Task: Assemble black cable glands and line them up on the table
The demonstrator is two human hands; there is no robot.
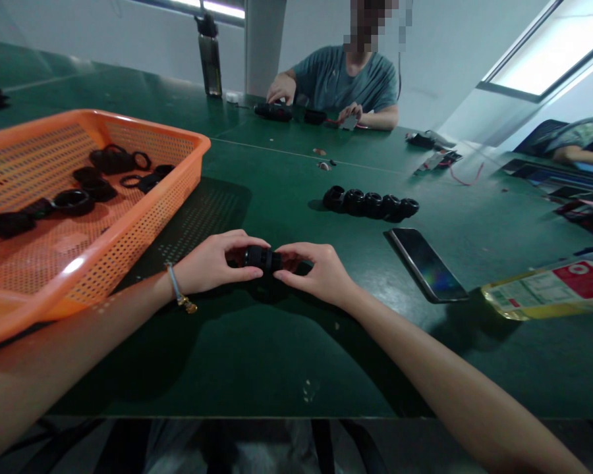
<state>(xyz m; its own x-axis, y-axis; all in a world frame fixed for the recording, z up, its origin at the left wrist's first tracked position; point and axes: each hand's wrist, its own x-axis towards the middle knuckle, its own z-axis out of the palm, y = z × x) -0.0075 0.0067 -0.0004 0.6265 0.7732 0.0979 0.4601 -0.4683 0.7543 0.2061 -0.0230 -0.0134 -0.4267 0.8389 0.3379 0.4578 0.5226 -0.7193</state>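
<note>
Between my two hands, just above or on the green table (257,355), is a small black ribbed cylindrical fitting (255,257); it looks like a plastic cable gland, lying sideways. My left hand (222,263) pinches its wider end between thumb and fingers. The narrower right end is gripped by the thumb and fingertips of my right hand (316,270). Beyond my right hand stands a row of several similar black fittings (373,204), close side by side. An orange plastic basket (143,247) on the left holds loose black fittings and rings (74,201).
A phone (427,264) and a yellow package (548,289) lie to the right. Across the table, a person (336,79) handles black devices (273,112). A dark bottle (209,62) stands at the back. Wired parts (439,160) lie at the far right, near another person's arm.
</note>
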